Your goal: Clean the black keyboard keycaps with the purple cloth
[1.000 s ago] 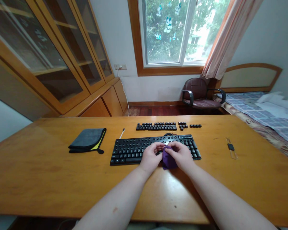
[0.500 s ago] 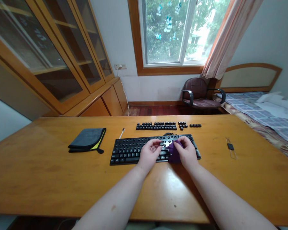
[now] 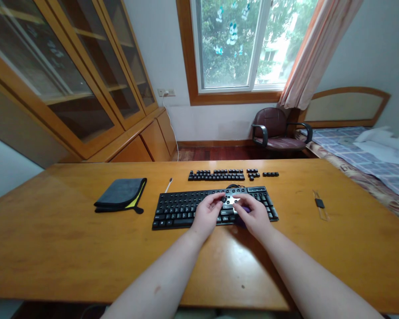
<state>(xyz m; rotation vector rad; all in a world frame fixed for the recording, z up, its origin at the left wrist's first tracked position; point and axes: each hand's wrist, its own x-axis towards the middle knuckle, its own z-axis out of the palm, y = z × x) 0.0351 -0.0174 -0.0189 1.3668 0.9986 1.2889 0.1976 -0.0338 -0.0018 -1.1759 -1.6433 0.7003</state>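
Left hand [image 3: 206, 212] over middle of black keyboard [image 3: 177, 208], thumb and fingertips basically together, small dark keycap [image 3: 224, 199] pinched there. Right hand [image 3: 256, 217] over keyboard's right part, half curled, thumb and forefinger kinda apart, purple cloth [image 3: 242, 220] held under palm, mostly hidden. Loose keycaps [image 3: 217, 176] lined up behind keyboard, folded grey cloth [image 3: 121, 191] laid off its left end.

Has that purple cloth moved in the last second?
Yes. Judged against the black keyboard, the purple cloth has shifted right, toward the number pad, and is mostly hidden by the right hand.
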